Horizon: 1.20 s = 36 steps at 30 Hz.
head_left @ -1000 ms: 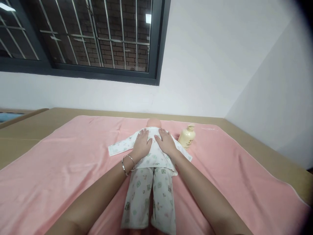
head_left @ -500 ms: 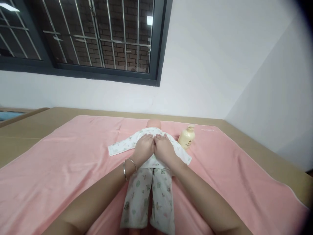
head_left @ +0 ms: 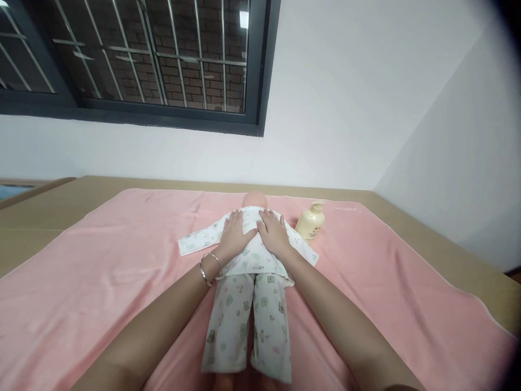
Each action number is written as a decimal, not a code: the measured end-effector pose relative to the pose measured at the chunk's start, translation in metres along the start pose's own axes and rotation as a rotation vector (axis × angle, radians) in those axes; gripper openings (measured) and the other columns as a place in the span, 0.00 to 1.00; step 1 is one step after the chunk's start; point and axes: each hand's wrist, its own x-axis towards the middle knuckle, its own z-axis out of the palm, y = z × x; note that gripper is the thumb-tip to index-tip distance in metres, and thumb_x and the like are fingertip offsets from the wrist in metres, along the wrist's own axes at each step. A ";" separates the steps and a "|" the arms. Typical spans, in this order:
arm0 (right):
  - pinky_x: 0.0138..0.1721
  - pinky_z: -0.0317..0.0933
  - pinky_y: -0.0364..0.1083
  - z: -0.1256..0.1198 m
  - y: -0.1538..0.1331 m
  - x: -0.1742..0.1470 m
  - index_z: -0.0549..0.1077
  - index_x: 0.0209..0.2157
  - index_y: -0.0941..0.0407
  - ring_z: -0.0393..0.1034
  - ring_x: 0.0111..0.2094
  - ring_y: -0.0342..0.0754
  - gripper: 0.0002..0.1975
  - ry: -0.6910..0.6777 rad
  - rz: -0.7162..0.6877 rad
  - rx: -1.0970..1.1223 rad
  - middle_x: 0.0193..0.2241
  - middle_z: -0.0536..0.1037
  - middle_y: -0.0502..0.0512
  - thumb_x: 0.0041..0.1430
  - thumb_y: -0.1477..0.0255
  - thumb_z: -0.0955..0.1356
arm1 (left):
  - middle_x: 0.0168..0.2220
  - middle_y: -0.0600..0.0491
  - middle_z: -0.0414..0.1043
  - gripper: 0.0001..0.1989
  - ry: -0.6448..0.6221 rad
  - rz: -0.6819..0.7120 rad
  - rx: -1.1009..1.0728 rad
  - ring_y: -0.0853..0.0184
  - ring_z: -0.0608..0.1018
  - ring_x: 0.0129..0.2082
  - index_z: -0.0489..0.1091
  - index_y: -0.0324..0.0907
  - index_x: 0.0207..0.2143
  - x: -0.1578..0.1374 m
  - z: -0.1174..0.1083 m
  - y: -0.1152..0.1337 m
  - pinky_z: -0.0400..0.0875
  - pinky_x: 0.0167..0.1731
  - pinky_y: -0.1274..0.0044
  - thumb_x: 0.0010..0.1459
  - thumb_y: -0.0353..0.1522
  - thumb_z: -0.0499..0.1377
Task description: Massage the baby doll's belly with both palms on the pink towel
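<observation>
**Two palms flat on the doll's printed top**

And here we are: I have the left hand [head_left: 235, 237] and the right hand [head_left: 274, 233] side by side on the white top [head_left: 260, 259] of the doll [head_left: 254, 200], both laid out flat, fingers extended, gripping nothing! The thumbs angle in toward each other, close together over the middle of the chest or back; from my end I can't tell which way up the doll lies.

It's stretched out in the centre of the pink cloth [head_left: 122, 244], bald head at the far end, sleeves spread wide, patterned trousers [head_left: 232, 326] pointing straight at me. What a neat line-up!

A silver bangle [head_left: 205, 276] rings the left wrist. Over on the right, just beside the sleeve, sits a cream-yellow pump bottle [head_left: 310, 225]; whether the two touch, I can't make out. The cloth lies on a tan surface [head_left: 93, 188], and beyond that rises the white wall [head_left: 334, 108] with its dark-framed window [head_left: 255, 103], bars across the glass.
</observation>
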 end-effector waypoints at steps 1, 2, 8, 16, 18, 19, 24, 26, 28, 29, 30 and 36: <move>0.66 0.29 0.60 0.000 0.000 0.000 0.57 0.65 0.55 0.41 0.68 0.51 0.26 0.003 0.001 -0.002 0.67 0.54 0.56 0.70 0.62 0.52 | 0.69 0.35 0.42 0.40 -0.005 -0.002 -0.004 0.51 0.47 0.70 0.47 0.30 0.66 0.000 0.000 0.001 0.42 0.66 0.59 0.60 0.45 0.53; 0.66 0.29 0.60 0.000 0.000 0.000 0.57 0.65 0.55 0.41 0.68 0.51 0.26 0.006 -0.001 -0.003 0.67 0.54 0.56 0.70 0.62 0.52 | 0.69 0.35 0.42 0.39 -0.007 -0.004 -0.008 0.51 0.47 0.70 0.47 0.31 0.66 0.000 0.000 0.001 0.42 0.66 0.59 0.60 0.45 0.52; 0.67 0.28 0.59 0.001 0.001 0.000 0.58 0.65 0.55 0.41 0.68 0.50 0.26 0.006 0.003 0.000 0.67 0.54 0.55 0.70 0.62 0.52 | 0.68 0.36 0.46 0.37 0.028 0.003 -0.010 0.51 0.49 0.69 0.50 0.33 0.65 -0.002 0.000 0.003 0.45 0.66 0.59 0.60 0.45 0.53; 0.66 0.28 0.60 0.001 0.001 -0.001 0.59 0.64 0.54 0.42 0.68 0.51 0.26 0.020 0.002 0.013 0.66 0.55 0.56 0.70 0.62 0.52 | 0.69 0.35 0.45 0.37 0.025 0.000 -0.010 0.52 0.48 0.69 0.50 0.32 0.65 -0.003 0.000 0.003 0.43 0.66 0.60 0.61 0.45 0.52; 0.66 0.28 0.60 0.000 0.000 -0.001 0.58 0.64 0.54 0.42 0.68 0.51 0.26 0.016 0.010 0.009 0.66 0.55 0.56 0.70 0.62 0.52 | 0.69 0.35 0.45 0.37 0.019 -0.003 -0.013 0.52 0.48 0.69 0.50 0.32 0.65 -0.002 0.000 0.003 0.43 0.66 0.60 0.61 0.45 0.52; 0.66 0.28 0.60 0.000 0.000 -0.002 0.58 0.64 0.54 0.42 0.68 0.51 0.26 0.014 0.012 0.008 0.66 0.55 0.56 0.70 0.62 0.52 | 0.69 0.36 0.45 0.37 0.019 -0.002 -0.015 0.52 0.48 0.69 0.50 0.32 0.65 -0.002 0.001 0.002 0.43 0.66 0.60 0.61 0.45 0.52; 0.66 0.28 0.60 0.000 0.000 -0.002 0.58 0.64 0.54 0.44 0.68 0.50 0.26 0.021 0.005 0.004 0.66 0.56 0.57 0.70 0.62 0.52 | 0.68 0.37 0.47 0.37 0.042 0.011 -0.022 0.52 0.49 0.69 0.51 0.35 0.65 -0.002 0.003 -0.001 0.44 0.66 0.60 0.60 0.47 0.52; 0.66 0.28 0.60 0.000 0.000 -0.002 0.58 0.64 0.54 0.44 0.68 0.50 0.26 0.020 0.003 -0.001 0.66 0.56 0.57 0.70 0.62 0.52 | 0.68 0.37 0.47 0.36 0.047 0.012 -0.024 0.52 0.49 0.69 0.51 0.35 0.65 -0.002 0.003 -0.001 0.44 0.66 0.60 0.61 0.47 0.52; 0.66 0.29 0.60 -0.001 -0.001 -0.002 0.58 0.64 0.54 0.44 0.68 0.50 0.25 0.018 0.002 -0.004 0.66 0.56 0.57 0.70 0.62 0.52 | 0.68 0.38 0.47 0.36 0.045 0.010 -0.029 0.52 0.49 0.69 0.51 0.36 0.65 -0.002 0.003 -0.001 0.44 0.66 0.60 0.61 0.47 0.52; 0.66 0.29 0.60 -0.001 -0.002 -0.002 0.58 0.64 0.54 0.45 0.68 0.50 0.25 0.018 0.002 -0.002 0.66 0.56 0.57 0.70 0.62 0.52 | 0.68 0.38 0.47 0.36 0.043 0.009 -0.030 0.52 0.49 0.69 0.51 0.36 0.65 -0.002 0.002 0.000 0.44 0.66 0.60 0.61 0.47 0.52; 0.66 0.29 0.60 -0.002 -0.002 -0.002 0.58 0.64 0.54 0.45 0.67 0.50 0.25 0.018 0.001 0.001 0.66 0.56 0.57 0.70 0.62 0.52 | 0.69 0.38 0.47 0.36 0.041 0.006 -0.031 0.52 0.49 0.69 0.52 0.35 0.65 -0.003 0.001 0.001 0.44 0.66 0.60 0.60 0.46 0.53; 0.66 0.29 0.60 -0.001 0.000 -0.001 0.57 0.64 0.54 0.45 0.67 0.50 0.25 0.024 0.000 -0.002 0.66 0.56 0.56 0.70 0.62 0.52 | 0.68 0.36 0.47 0.36 0.049 0.017 -0.007 0.51 0.50 0.69 0.51 0.33 0.65 -0.003 0.001 0.002 0.45 0.66 0.60 0.61 0.45 0.53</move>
